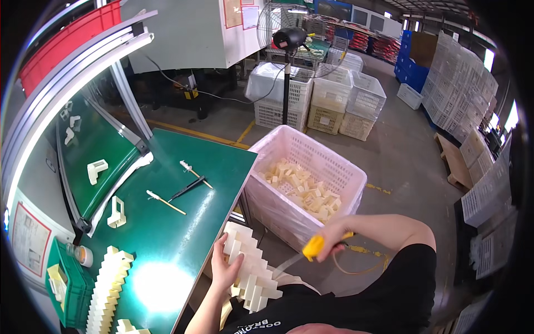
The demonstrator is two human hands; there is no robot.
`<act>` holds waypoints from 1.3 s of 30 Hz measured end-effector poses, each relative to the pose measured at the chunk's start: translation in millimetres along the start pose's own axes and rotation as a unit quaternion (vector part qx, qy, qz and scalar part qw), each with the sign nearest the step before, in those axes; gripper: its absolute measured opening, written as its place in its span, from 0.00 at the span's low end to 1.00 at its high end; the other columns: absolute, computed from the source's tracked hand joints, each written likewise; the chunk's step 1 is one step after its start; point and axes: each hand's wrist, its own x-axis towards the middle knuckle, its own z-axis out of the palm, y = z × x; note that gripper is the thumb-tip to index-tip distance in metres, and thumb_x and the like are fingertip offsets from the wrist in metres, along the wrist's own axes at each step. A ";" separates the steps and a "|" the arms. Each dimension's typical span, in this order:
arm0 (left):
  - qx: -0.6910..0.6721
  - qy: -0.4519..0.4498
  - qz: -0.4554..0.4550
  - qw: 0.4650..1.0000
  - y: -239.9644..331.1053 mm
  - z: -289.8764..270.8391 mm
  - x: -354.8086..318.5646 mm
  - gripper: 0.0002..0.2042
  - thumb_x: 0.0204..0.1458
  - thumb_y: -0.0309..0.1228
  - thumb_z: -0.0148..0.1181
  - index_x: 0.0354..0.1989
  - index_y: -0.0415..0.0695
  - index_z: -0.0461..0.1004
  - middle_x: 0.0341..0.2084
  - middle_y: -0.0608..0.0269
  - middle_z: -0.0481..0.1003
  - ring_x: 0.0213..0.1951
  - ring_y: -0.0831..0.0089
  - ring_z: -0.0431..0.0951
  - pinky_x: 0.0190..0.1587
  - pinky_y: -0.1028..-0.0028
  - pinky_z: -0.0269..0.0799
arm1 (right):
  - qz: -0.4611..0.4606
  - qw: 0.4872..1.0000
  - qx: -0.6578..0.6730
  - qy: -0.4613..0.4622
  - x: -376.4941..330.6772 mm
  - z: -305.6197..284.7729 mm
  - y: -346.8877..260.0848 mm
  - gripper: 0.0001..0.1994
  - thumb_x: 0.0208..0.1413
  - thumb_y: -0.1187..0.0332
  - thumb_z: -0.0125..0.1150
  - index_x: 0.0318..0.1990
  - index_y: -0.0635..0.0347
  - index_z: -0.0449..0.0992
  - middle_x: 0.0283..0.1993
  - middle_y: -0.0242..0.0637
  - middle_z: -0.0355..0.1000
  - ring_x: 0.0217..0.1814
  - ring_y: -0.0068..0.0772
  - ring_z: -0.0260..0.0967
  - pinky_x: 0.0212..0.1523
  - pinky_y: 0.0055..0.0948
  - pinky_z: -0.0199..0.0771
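Your left hand (223, 266) lies flat, fingers spread, pressing on the stack of cream plastic parts (253, 273) that sits in your lap just off the green table (183, 234) edge. Your right hand (329, 239) is closed around a yellow-handled knife (303, 253), blade pointing down-left at the stack, tip touching it. The pink crate (328, 161) of loose cream pieces stands just beyond your right hand. A row of the same parts (108, 286) lies on the table, left of your left hand.
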 end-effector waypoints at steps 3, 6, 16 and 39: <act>0.015 -0.006 0.034 0.999 1.4 -10.6 4.2 0.33 0.47 0.19 0.60 0.64 0.40 0.55 0.55 0.53 0.66 0.54 0.66 0.71 0.52 0.69 0.71 | -0.005 0.989 0.028 0.146 9.8 2.4 4.2 0.16 0.48 0.56 0.71 0.25 0.54 0.71 0.14 0.27 0.63 0.12 0.20 0.60 0.13 0.24 0.61; 0.001 -0.003 0.012 1.000 0.1 -2.2 2.3 0.33 0.47 0.19 0.60 0.64 0.39 0.55 0.56 0.52 0.65 0.54 0.66 0.71 0.52 0.69 0.71 | 0.130 0.991 -0.032 -0.022 6.5 22.8 9.9 0.15 0.50 0.55 0.69 0.29 0.52 0.70 0.15 0.24 0.61 0.13 0.16 0.59 0.13 0.20 0.61; -0.031 -0.012 0.037 0.999 21.7 -0.5 2.4 0.33 0.48 0.18 0.59 0.65 0.39 0.53 0.56 0.51 0.64 0.56 0.64 0.70 0.55 0.67 0.70 | -0.144 0.769 0.121 0.611 -18.1 -18.6 98.5 0.15 0.50 0.60 0.69 0.39 0.62 0.79 0.32 0.30 0.76 0.34 0.20 0.72 0.39 0.25 0.74; 0.096 0.268 0.130 0.950 39.5 -54.3 -59.1 0.35 0.45 0.28 0.64 0.64 0.41 0.57 0.47 0.48 0.67 0.47 0.55 0.70 0.50 0.63 0.69 | -0.300 0.930 0.206 0.045 89.8 181.2 10.6 0.25 0.64 0.67 0.51 0.64 0.73 0.59 0.64 0.51 0.63 0.65 0.42 0.63 0.65 0.36 0.61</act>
